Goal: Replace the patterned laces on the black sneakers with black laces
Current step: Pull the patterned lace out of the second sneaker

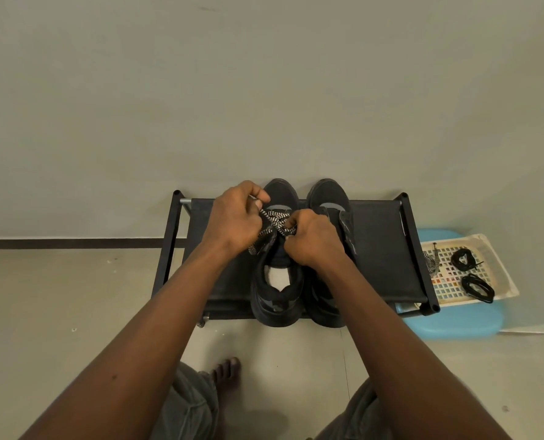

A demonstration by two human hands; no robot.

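Two black sneakers stand side by side on a low black rack (382, 249). The left sneaker (277, 293) still carries a black-and-white patterned lace (272, 222). My left hand (235, 220) pinches that lace near the toe end of the eyelets. My right hand (315, 239) grips the lace at the tongue. The right sneaker (329, 193) shows no lace; my right arm hides much of it. Two coiled black laces (462, 258) (477, 287) lie in a white basket tray (499, 265) at the right, beside a removed patterned lace (431, 263).
The tray rests on a light blue stool (451, 322) right of the rack. A grey wall rises just behind the rack. My bare foot (226, 373) and knees are on the floor in front of it.
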